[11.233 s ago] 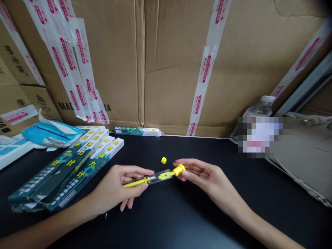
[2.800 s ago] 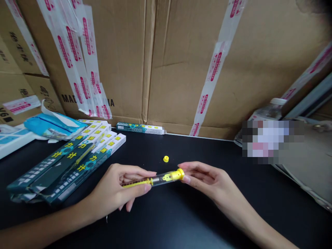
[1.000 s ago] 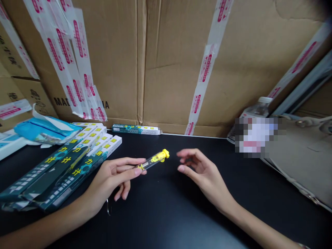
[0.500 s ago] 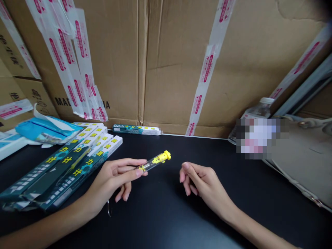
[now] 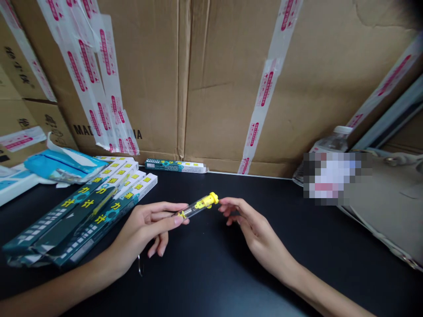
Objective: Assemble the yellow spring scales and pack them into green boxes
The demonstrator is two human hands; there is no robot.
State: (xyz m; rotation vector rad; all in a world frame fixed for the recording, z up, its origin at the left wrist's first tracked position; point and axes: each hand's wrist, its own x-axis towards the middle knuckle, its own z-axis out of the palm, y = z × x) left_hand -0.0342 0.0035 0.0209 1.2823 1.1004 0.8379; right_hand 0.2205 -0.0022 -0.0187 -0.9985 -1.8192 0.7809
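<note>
My left hand (image 5: 145, 226) pinches a clear pen-like tube (image 5: 194, 208) with yellow parts, its yellow capped end pointing up and right. My right hand (image 5: 247, 220) is just right of that yellow end, its fingertips almost at the cap, fingers loosely curled and holding nothing that I can see. Both hands hover low over the black table (image 5: 211, 273).
Several long teal-and-white boxes (image 5: 82, 211) lie fanned at the left, one more box (image 5: 175, 165) against the taped cardboard cartons (image 5: 211, 79). A blue packet (image 5: 62, 163) sits far left. A plastic bottle (image 5: 330, 141) and flat cardboard (image 5: 386, 198) are at the right.
The small loose yellow cap seen earlier on the table is gone. My right hand let go, drew back with fingers curled, and has now reached back toward the tube's yellow end.
</note>
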